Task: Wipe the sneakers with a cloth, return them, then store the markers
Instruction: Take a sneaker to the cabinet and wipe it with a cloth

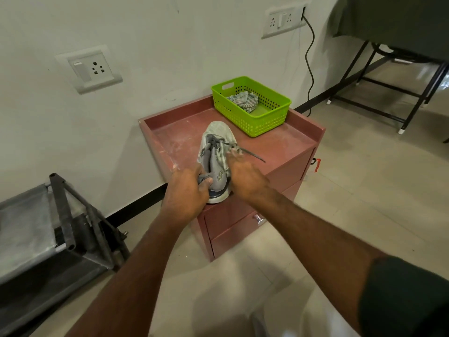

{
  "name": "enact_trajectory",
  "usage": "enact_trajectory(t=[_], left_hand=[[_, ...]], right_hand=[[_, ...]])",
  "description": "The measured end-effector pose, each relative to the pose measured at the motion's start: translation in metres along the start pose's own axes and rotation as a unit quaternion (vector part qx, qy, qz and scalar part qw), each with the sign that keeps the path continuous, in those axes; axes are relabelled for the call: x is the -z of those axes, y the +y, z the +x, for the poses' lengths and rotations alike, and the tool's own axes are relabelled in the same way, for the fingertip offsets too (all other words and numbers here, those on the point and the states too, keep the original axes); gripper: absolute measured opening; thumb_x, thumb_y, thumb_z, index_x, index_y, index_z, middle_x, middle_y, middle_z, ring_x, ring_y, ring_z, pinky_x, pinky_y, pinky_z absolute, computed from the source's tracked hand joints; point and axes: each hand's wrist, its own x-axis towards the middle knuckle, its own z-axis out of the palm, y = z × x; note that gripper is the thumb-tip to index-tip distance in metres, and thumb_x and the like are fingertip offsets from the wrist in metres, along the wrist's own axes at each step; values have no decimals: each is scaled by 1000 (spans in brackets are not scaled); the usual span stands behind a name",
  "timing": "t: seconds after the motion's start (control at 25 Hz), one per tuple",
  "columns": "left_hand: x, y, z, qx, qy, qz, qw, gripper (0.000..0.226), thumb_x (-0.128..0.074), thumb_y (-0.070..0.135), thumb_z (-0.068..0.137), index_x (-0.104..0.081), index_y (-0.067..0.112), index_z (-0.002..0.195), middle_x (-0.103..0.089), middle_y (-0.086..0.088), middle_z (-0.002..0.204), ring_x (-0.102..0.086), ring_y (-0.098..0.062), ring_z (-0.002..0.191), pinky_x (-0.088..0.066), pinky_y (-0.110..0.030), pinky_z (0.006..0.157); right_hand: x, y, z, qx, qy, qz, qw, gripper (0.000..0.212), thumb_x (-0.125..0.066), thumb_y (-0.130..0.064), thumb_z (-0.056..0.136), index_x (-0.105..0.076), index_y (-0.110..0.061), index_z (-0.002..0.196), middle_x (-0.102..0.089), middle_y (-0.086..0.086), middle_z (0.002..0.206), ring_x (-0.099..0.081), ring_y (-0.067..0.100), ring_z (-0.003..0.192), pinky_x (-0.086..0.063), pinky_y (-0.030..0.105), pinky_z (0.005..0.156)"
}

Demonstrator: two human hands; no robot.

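Red, dusty cabinet (170,142) against a white wall is our surface; on it the sneaker (217,154) lies with its heel at the near edge and its toe toward the green basket (252,117), where the cloth (244,99) sits unused. Our left hand (187,190) grips the heel collar; our right hand (247,177) is blurred at the laces, so we cannot tell its grip. To wipe well, we judge one hand should steady the heel while the other fetches the cloth; no markers show.
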Motion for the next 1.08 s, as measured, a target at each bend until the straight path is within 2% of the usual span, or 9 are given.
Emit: enact_trajectory(t=[0.12,0.2,0.36,0.52,0.6,0.68,0.88,1.0,1.08], left_hand=[[4,-1,-3,14,4,1,1000,37,-64,26,92,-38,30,65,-55,-11,77,-46,-20,66,-29,-27,58],[6,-6,0,18,5,6,1000,37,-64,28,92,-39,32,66,-56,-14,81,-46,-22,69,-28,-30,57],[1,-4,2,16,12,11,1000,35,-63,27,91,-38,32,67,-56,-11,81,-46,-18,66,-29,-29,53],[3,-1,2,35,12,10,999,32,-61,22,88,-39,30,67,-56,-10,77,-50,-23,68,-31,-31,54],[6,0,1,40,12,-9,999,30,-62,18,89,-43,29,67,-55,-6,72,-51,-21,64,-30,-30,52],[9,0,2,36,22,-30,999,23,-64,18,89,-51,25,72,-55,-1,69,-53,-22,64,-36,-31,54],[13,22,-5,-85,87,42,992,10,-64,10,87,-66,18,92,-61,-2,70,-60,-33,75,-48,-60,92],[25,34,-2,-190,149,172,955,20,-64,0,78,-66,13,94,-70,-8,89,-67,-30,94,-22,-63,117],[29,31,0,-232,139,223,937,26,-68,2,74,-69,13,97,-71,-10,113,-65,-27,115,-17,-63,118]], right_hand=[[15,17,11,-97,57,48,992,45,-49,5,86,-53,-3,131,-59,21,130,-58,38,116,-49,40,92],[14,6,1,-73,93,86,989,55,-44,7,85,-48,-4,139,-54,20,138,-53,37,126,-45,40,101],[15,-39,-43,15,-5,130,991,76,-42,12,86,-29,-12,157,-29,8,163,-24,27,151,-28,36,118],[33,-41,-68,-15,-63,186,980,55,-50,-3,87,-60,-22,139,-61,11,138,-58,31,124,-48,38,100],[36,-24,-58,-109,-39,354,928,38,-51,-10,82,-76,-21,109,-75,11,106,-70,34,100,-57,50,89],[34,-21,-48,-192,45,463,864,41,-48,-9,79,-74,-18,109,-76,8,103,-71,32,97,-58,52,88],[38,-53,-48,-159,138,513,832,64,-43,4,88,-61,-33,136,-69,-13,118,-64,-1,94,-51,6,73],[36,-62,-36,-134,105,683,710,64,-41,9,92,-63,-34,133,-73,0,120,-71,16,102,-57,35,88],[41,-61,-33,-135,41,715,684,54,-44,2,97,-66,-37,126,-76,1,110,-71,17,95,-54,43,83]])
